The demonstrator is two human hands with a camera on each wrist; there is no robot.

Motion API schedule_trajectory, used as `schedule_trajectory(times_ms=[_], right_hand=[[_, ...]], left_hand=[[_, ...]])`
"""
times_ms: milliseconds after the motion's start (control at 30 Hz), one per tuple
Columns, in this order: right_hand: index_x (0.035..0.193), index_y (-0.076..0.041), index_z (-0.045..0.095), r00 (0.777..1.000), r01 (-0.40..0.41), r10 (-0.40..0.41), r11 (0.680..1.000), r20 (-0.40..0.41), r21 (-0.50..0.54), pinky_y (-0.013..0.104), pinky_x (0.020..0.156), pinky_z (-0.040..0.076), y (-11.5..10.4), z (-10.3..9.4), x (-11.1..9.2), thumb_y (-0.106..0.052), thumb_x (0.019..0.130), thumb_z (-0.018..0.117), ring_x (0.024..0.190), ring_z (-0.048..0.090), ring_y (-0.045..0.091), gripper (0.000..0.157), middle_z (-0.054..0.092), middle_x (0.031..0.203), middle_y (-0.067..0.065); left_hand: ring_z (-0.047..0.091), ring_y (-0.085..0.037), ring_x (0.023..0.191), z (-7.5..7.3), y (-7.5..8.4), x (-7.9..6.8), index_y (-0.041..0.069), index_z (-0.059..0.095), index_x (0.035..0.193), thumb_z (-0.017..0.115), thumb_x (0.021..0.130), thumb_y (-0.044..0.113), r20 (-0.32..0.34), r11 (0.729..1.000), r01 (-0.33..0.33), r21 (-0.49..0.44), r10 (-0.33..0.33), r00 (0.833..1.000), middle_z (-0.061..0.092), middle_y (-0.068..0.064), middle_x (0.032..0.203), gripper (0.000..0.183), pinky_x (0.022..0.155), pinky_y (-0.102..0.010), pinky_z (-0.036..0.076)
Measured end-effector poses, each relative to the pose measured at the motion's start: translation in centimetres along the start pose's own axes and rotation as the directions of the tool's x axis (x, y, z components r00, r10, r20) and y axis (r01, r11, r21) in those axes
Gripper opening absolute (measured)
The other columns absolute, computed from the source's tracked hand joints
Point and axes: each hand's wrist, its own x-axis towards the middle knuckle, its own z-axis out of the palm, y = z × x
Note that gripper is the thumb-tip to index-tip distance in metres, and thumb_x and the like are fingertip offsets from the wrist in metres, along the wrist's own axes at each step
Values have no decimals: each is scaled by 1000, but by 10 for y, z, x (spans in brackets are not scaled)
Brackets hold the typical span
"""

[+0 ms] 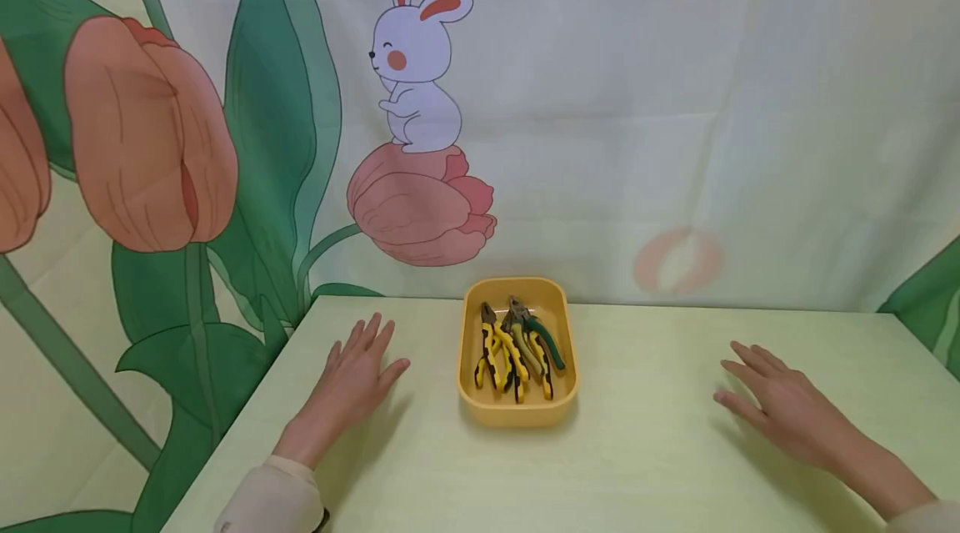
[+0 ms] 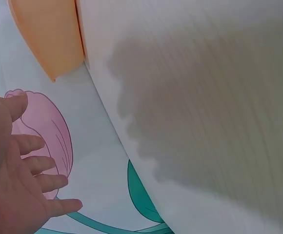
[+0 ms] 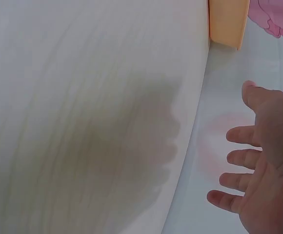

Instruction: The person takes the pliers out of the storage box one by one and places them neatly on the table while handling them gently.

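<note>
A yellow plastic bin (image 1: 517,414) stands at the middle of the table toward its back edge. Several pliers lie in it, heaped together: some with yellow-and-black handles (image 1: 489,354), and one with dark green handles (image 1: 551,343). To the left of the bin my left hand (image 1: 352,383) hovers over the table, fingers extended, holding nothing. Far to the right, my right hand (image 1: 795,416) also hovers with its fingers spread and nothing in it. Each wrist view shows its own hand, the left (image 2: 19,180) and the right (image 3: 263,156), apart from the bin.
The pale table (image 1: 637,466) meets a hanging cloth backdrop (image 1: 600,141) along its back edge. Printed tulips and a rabbit (image 1: 423,112) decorate the cloth. Shadows of both hands fall on the tabletop.
</note>
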Motion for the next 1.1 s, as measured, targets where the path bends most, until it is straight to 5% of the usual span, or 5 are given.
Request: schedule_trajectory(times_ms=[233, 633, 867, 1100], right_hand=[[132, 0, 58, 999, 23, -24, 1000, -23, -10, 67, 96, 38, -20, 3, 7, -48, 98, 55, 133, 43, 46, 58, 49, 145, 23], [132, -2, 59, 998, 49, -49, 999, -39, -1, 63, 97, 41, -55, 18, 28, -49, 98, 53, 127, 52, 41, 58, 58, 135, 19], [129, -4, 61, 998, 44, -43, 999, -50, 31, 57, 96, 46, -77, 25, 38, -49, 98, 53, 119, 59, 38, 55, 64, 129, 15], [128, -5, 62, 998, 33, -31, 999, -53, 32, 53, 92, 50, -97, 27, 48, -49, 99, 51, 116, 62, 36, 54, 66, 125, 15]], left_hand=[[17, -42, 150, 3, 8, 0, 7, 32, 153, 51, 100, 43, -8, 1000, 9, -24, -9, 1000, 22, -19, 162, 67, 115, -66, 19], [48, -36, 134, 19, 30, 5, 5, 51, 141, 58, 98, 34, -164, 997, -50, -67, 38, 986, 50, -18, 146, 52, 103, -56, 44], [51, -33, 133, 21, 42, 4, 10, 49, 143, 56, 99, 40, -52, 966, 55, -253, -71, 996, 53, -12, 145, 54, 107, -53, 42], [63, -27, 116, 23, 55, 7, 10, 51, 142, 55, 100, 38, -7, 933, 122, -340, -132, 991, 62, -9, 133, 51, 95, -46, 51]])
